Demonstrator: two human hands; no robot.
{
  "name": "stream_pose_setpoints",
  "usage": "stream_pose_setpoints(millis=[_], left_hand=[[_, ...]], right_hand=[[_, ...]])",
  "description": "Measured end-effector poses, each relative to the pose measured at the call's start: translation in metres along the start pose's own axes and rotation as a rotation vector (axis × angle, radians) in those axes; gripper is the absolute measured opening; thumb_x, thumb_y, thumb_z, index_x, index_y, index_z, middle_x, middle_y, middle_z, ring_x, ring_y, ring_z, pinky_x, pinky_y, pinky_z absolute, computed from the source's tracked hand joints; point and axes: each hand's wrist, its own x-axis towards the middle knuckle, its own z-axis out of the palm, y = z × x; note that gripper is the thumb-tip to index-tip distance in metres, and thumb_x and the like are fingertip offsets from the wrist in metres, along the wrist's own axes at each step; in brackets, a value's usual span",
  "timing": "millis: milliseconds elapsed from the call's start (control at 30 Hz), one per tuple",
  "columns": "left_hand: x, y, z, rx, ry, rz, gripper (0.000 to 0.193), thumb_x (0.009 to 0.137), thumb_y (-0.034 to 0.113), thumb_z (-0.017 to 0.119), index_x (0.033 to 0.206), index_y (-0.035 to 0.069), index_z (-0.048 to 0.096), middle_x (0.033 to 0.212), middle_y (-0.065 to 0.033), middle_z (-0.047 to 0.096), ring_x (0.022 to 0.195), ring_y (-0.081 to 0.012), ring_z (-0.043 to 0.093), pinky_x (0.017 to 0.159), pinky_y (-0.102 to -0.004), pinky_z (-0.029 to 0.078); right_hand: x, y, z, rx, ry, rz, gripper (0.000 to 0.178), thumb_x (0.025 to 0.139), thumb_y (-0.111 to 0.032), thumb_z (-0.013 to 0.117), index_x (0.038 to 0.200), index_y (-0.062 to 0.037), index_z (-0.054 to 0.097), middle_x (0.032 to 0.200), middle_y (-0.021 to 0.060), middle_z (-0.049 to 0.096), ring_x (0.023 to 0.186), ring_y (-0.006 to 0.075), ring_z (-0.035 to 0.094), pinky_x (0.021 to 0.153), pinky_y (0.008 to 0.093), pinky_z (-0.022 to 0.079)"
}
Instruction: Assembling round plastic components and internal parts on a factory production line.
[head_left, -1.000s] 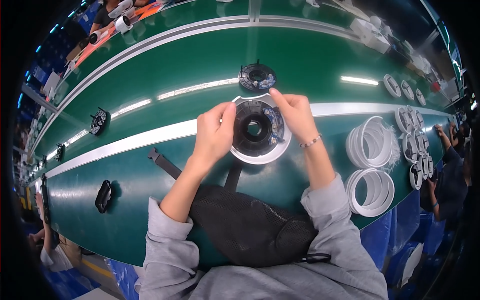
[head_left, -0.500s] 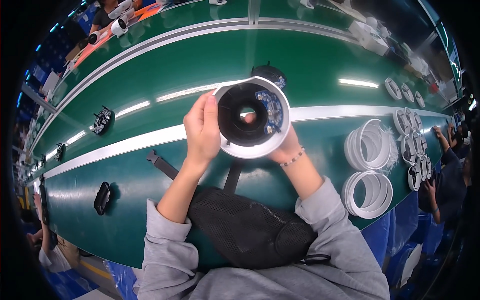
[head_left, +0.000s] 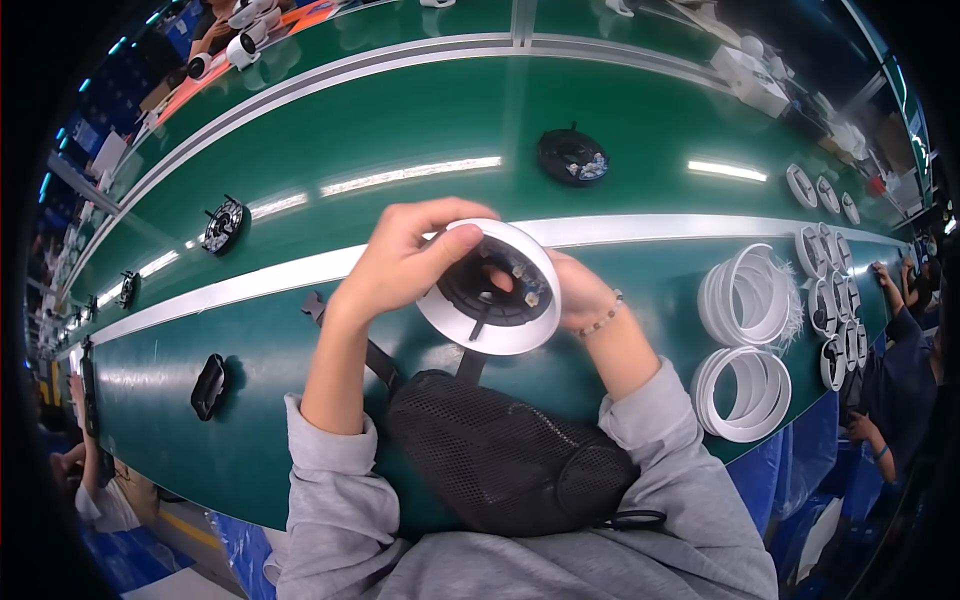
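Note:
Both of my hands hold a white ring-shaped housing (head_left: 512, 341) above the bench, tilted. Inside it sits a black round insert (head_left: 462, 288) with a central hole, a thin black prong and small circuit-board parts. My left hand (head_left: 405, 262) grips the left and upper rim, thumb over the edge. Behind the right side is my right hand (head_left: 580, 288), its fingers largely hidden; a fingertip shows through the central hole. A beaded bracelet (head_left: 602, 314) circles the right wrist. Below the hands lies a black mesh bag (head_left: 500, 455) with straps.
Two stacks of white rings (head_left: 706, 392) stand at right, beside several white rings with dark insides (head_left: 822, 305). Beyond the white strip (head_left: 640, 228) are black round parts (head_left: 572, 157). A small black piece (head_left: 207, 387) lies left. Other people work at both sides and across.
The housing has been lowered and tilted, its opening turned differently. My left hand has shifted over its upper rim. Black round parts beyond the white strip sit farther right.

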Motion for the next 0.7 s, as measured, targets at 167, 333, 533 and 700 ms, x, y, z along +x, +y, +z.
stream_pose_setpoints(millis=[167,333,533,700], left_hand=[[0.002,-0.006,0.014,0.176,0.334,0.040,0.023,0.081,0.018,0.054,0.087,-0.003,0.059,0.076,-0.0093,0.061,0.071,-0.0136,0.056,0.063,-0.0247,0.044],[0.001,-0.007,0.043,0.378,0.595,0.451,0.023,0.073,0.020,0.061,0.082,-0.001,0.057,0.071,-0.0113,0.057,0.059,-0.0233,0.055,0.053,-0.0272,0.043],[-0.012,0.003,0.041,0.423,0.592,0.834,0.054,0.071,0.051,0.058,0.081,-0.001,0.055,0.067,-0.0094,0.056,0.058,-0.0238,0.056,0.050,-0.0284,0.045],[-0.016,0.013,0.037,0.436,0.567,0.895,0.055,0.072,0.052,0.057,0.083,-0.001,0.054,0.067,-0.0093,0.056,0.058,-0.0237,0.056,0.050,-0.0282,0.045]], right_hand=[[0.002,-0.009,0.030,-0.268,0.547,-0.227,0.043,0.091,-0.035,0.035,0.095,0.0024,0.056,0.087,0.0067,0.059,0.078,0.0122,0.056,0.069,0.0240,0.045],[-0.004,-0.004,0.041,-1.147,0.702,-0.939,0.050,0.090,-0.037,0.028,0.083,0.0052,0.054,0.076,0.0093,0.053,0.071,0.0169,0.050,0.067,0.0256,0.039],[-0.014,-0.014,0.053,-1.331,0.485,-1.411,0.058,0.077,-0.055,0.047,0.071,0.0002,0.062,0.057,0.0060,0.044,0.048,0.0144,0.043,0.040,0.0240,0.032],[-0.019,-0.018,0.063,-1.369,0.441,-1.444,0.057,0.077,-0.055,0.047,0.071,0.0002,0.062,0.056,0.0066,0.045,0.047,0.0148,0.043,0.040,0.0239,0.033]])
